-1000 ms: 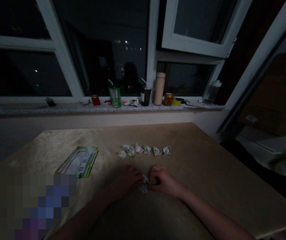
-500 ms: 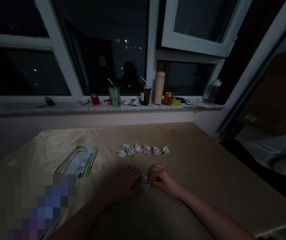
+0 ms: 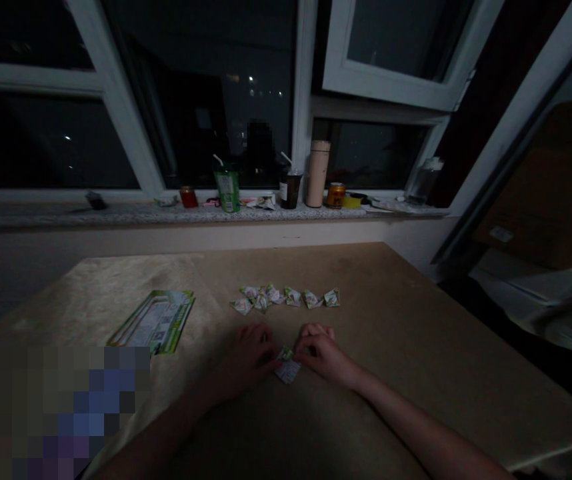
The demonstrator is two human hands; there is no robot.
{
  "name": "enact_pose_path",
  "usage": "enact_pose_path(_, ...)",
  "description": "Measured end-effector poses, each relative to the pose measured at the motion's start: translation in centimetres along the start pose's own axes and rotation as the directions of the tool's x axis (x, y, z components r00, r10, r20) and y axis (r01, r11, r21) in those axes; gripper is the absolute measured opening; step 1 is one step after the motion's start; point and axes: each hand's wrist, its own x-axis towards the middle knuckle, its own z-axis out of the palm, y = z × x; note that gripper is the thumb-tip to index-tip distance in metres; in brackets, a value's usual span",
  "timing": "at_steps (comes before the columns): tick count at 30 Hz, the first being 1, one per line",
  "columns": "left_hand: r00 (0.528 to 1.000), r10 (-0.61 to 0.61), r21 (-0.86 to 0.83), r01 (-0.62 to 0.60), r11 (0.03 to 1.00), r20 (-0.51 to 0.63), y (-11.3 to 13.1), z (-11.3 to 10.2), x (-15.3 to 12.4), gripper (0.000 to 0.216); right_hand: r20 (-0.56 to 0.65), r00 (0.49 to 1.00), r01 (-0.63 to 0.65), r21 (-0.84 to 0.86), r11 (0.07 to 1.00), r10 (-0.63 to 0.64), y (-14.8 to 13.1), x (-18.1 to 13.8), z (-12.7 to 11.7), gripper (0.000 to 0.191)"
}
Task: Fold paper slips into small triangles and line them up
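Both my hands rest on a tan table (image 3: 416, 347) in dim light. My left hand (image 3: 249, 357) and my right hand (image 3: 322, 352) meet over a small piece of printed paper (image 3: 287, 369), fingers curled and pinching its upper edge from either side. The paper lies partly flat on the table below my fingertips. Beyond my hands a row of several small folded paper pieces (image 3: 286, 298) lies on the table.
A green printed leaflet (image 3: 155, 321) lies to the left. The windowsill (image 3: 116, 215) behind the table carries cans, a green cup with a straw (image 3: 227, 189), a dark cup, a tall beige flask (image 3: 317, 173) and a clear bottle (image 3: 423, 181). A blurred patch covers the lower left.
My hands stayed together on the paper, shifting slightly up the table. The paper now shows flatter and lower between my fingertips than a second ago.
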Motion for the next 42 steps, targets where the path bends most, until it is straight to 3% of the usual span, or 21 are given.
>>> enact_pose_path(15,0.981,-0.179,-0.077,0.185,0.98,0.081,-0.7,0.4,0.7,0.019,0.002,0.999,-0.052,-0.028,0.998,0.052,0.4,0.8,0.6,0.007)
enact_pose_path(28,0.973,-0.218,-0.078,0.224,0.971,0.075,-0.7,0.6,0.9,0.016,-0.014,0.999,-0.038,0.004,0.999,0.038,0.8,1.0,0.9,0.01)
enact_pose_path(36,0.979,-0.193,-0.041,0.196,0.98,0.067,-0.5,0.2,0.7,0.02,-0.047,0.999,-0.008,-0.051,0.999,0.006,0.3,1.4,2.2,0.028)
enact_pose_path(40,0.98,-0.193,-0.002,0.194,0.981,0.046,0.8,-0.8,0.2,0.021,-0.062,0.998,-0.027,-0.057,0.998,0.023,0.4,1.5,2.4,0.027)
enact_pose_path(42,0.983,-0.181,0.1,0.182,0.978,-0.021,2.4,-0.6,-0.7,0.02,-0.073,0.996,-0.05,-0.049,0.998,0.047,0.5,1.6,2.5,0.025)
